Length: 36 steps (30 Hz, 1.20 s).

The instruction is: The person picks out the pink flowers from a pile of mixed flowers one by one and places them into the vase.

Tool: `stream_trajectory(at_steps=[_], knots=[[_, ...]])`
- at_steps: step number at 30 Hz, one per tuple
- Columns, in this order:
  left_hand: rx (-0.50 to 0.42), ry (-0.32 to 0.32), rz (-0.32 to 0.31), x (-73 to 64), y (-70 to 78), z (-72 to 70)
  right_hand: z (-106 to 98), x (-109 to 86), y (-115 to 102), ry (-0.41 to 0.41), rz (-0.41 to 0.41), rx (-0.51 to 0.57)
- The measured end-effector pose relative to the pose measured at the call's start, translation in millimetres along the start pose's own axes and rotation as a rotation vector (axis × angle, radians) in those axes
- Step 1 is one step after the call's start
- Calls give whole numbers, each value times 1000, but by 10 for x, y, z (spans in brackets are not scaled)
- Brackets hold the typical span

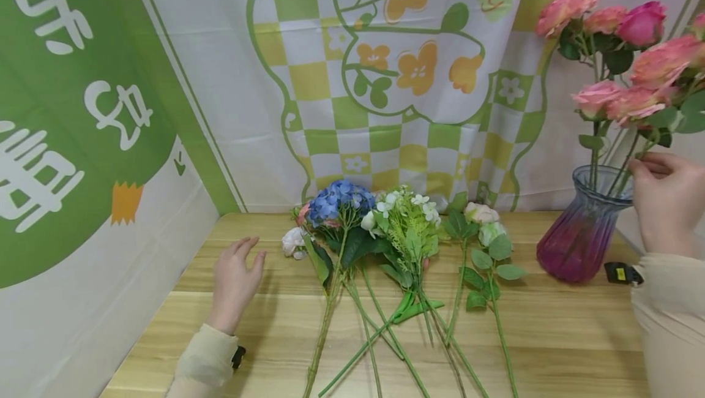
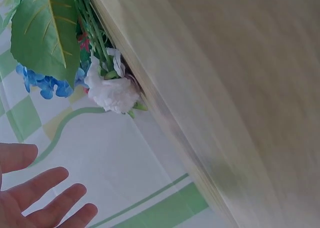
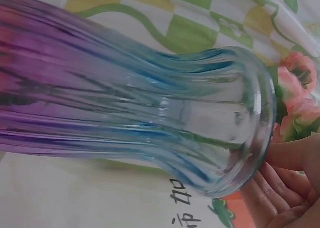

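Note:
My right hand (image 1: 669, 202) is at the rim of a glass vase (image 1: 578, 232) that shades from blue at the top to magenta at the base. Thumb and fingers pinch the stem of a pink flower (image 1: 663, 64) there. Other pink roses (image 1: 564, 12) stand in the vase, their stems visible through the glass in the right wrist view. My left hand (image 1: 237, 278) is held over the table's left side with fingers extended and nothing in it. Nearest to it are a white flower (image 1: 294, 242) and a blue hydrangea (image 1: 341, 202).
On the wooden table (image 1: 529, 367) lie green-and-white sprays (image 1: 410, 232), pale roses (image 1: 481, 213) with leafy stems, and a green-handled tool (image 1: 418, 311) partly under stems. A patterned cloth (image 1: 385, 141) hangs behind the table. Stems cross each other toward the front edge.

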<state>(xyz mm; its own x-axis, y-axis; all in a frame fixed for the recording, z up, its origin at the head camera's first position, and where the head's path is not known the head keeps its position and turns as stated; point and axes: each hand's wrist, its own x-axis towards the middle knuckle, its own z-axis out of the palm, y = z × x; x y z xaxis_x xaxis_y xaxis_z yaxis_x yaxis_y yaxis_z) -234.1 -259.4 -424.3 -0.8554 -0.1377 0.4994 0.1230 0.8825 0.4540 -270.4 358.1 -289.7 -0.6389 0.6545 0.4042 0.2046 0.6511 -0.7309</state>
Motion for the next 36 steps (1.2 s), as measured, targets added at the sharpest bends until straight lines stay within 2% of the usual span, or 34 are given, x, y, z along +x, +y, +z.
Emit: stream_trajectory(at_steps=[4,17,24,29,36], knots=[[14,2,-6,-11,-24,-42,21,-1,42,-10,29,-12],[11,13,-18,-47,-135,-115,82,24,135,69,-28,-11],[3,9,-35,-48,-156,-141,74,17,150,50,-16,-22],[2,10,-36,-49,-151,-144,72,9,189,57,-66,-53],[10,18,-32,-54,-134,-148,106,-19,215,114,-179,-55]])
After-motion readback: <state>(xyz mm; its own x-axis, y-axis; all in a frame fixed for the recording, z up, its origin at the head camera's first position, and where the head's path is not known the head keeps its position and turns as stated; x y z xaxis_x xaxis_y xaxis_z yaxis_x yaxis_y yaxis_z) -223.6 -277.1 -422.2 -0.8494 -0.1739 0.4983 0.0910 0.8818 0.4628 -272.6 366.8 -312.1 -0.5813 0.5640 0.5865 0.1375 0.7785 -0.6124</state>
